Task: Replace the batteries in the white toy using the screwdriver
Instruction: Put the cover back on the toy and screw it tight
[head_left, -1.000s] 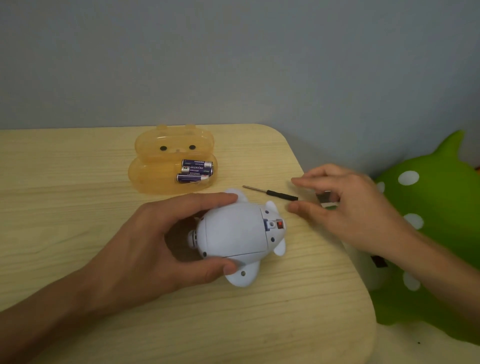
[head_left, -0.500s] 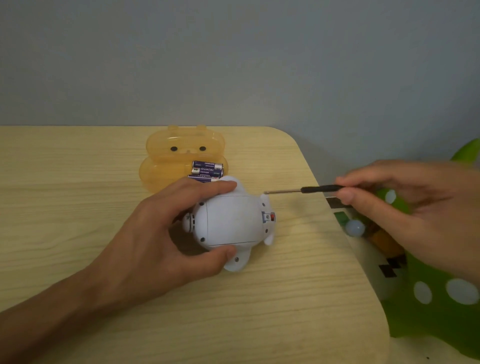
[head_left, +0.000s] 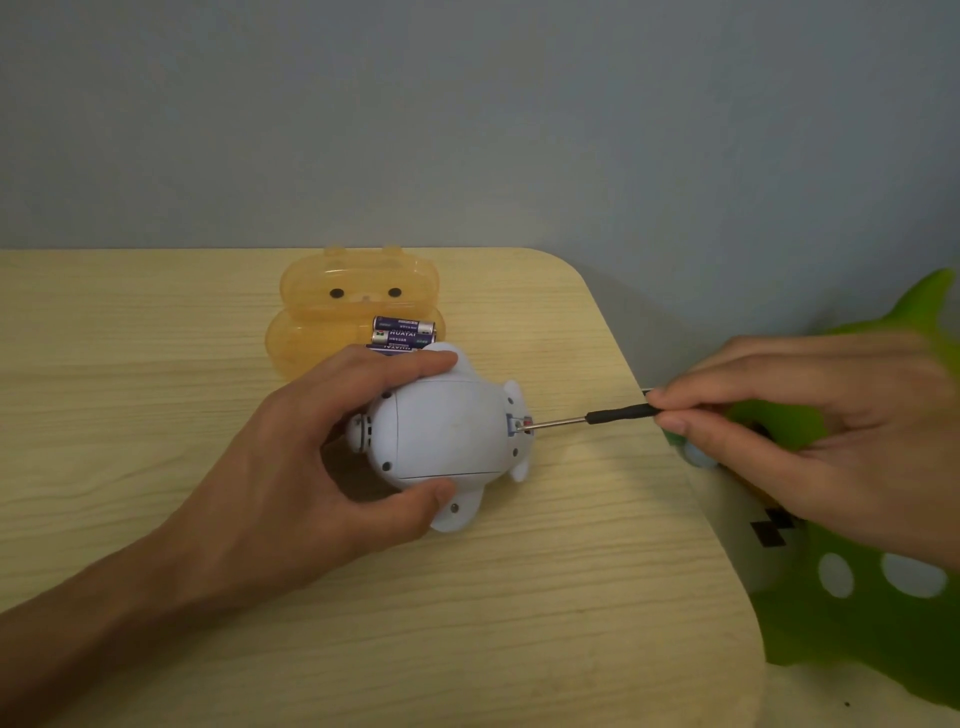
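toy: white toy (head_left: 441, 431) sits mid-frame on the wooden table (head_left: 156, 415), belly up; small panel at its right end
left hand (head_left: 291, 467): wrapped round the toy, fingers over the top edge, thumb pressing the near side
right hand (head_left: 810, 431): right of frame, fingertips pinching the black handle of the screwdriver (head_left: 587, 419); tip touching the panel
batteries (head_left: 402, 332): in the open orange case (head_left: 322, 317) just behind the toy
extras: green spotted plush (head_left: 857, 613), lower right, off the table

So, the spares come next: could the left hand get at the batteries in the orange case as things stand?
Probably yes, once freed: the left hand grips the white toy, which sits right before the batteries. The orange case lies open.
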